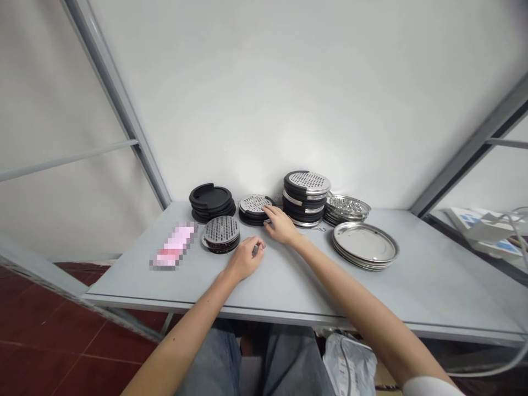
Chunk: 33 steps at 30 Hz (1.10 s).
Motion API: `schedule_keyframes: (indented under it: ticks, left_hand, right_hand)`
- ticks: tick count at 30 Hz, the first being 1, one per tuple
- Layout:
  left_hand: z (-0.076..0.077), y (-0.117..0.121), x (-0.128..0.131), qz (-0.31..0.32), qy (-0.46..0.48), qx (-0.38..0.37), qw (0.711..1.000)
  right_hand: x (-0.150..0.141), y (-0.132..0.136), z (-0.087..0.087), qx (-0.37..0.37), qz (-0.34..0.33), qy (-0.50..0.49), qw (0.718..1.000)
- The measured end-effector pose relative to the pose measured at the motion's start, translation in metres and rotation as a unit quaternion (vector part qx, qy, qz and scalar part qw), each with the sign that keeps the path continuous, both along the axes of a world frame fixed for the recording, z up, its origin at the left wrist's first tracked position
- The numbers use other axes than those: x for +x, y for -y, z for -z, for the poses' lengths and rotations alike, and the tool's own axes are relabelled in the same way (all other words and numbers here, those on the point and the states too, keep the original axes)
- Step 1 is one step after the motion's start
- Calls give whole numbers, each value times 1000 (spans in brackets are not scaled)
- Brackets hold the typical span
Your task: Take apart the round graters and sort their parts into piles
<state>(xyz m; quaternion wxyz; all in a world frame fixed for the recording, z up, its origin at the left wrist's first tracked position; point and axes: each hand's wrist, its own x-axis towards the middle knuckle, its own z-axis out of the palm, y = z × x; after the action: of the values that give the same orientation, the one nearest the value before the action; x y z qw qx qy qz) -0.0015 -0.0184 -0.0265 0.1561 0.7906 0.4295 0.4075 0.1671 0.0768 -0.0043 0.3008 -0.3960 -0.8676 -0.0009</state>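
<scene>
My right hand (281, 224) lies at the near right edge of a low stack in the middle of the table. Its fingers are on top of a silver perforated disc (252, 203) and its thumb is at the front side, gripping the edge. Under that disc are black rings (250, 219). Closer to me, my left hand (246, 258) is curled above the tabletop, with nothing visible in its fingers. Beside it on the left sits a stack of grey slotted discs (221, 230). Behind my right hand rises a taller stack of perforated discs in black rings (307, 201).
Black rings (211, 199) are piled at back left. On the right are shiny grater discs (348, 206) and round metal plates (366, 242). A pixelated pink item (174, 246) lies at left. Metal posts (124, 104) frame the grey table (289, 297); a wall stands behind.
</scene>
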Motion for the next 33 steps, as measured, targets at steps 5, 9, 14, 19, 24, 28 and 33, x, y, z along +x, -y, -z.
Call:
schedule_keyframes:
  ticks: [5,9,14,19,24,28,33]
  left_hand:
    - [-1,1,1,4,6,1,1000]
    - [1,-1,0,-10,46,1,999]
    - [3,-2,-1,-19,52,-20,998]
    - [0,0,0,-11,20,-31,999]
    - [2,-1,1,-1,28,-42,999]
    - [2,-1,1,-1,25,-42,999]
    - [-1,-1,0,2,3,-19,1000]
  right_hand:
    - [-10,-12,1,-5,21,42,999]
    - [-12,-10,4,12,62,40,997]
    - [-12,-11,2,26,87,37,995]
    - [-10,-14,1,16,83,14,996]
    - [-10,-18,1,-15,55,-12,998]
    - [-13,-21,-5,-29,25,-44,998]
    - [-13,-13,-16,23,26,5,999]
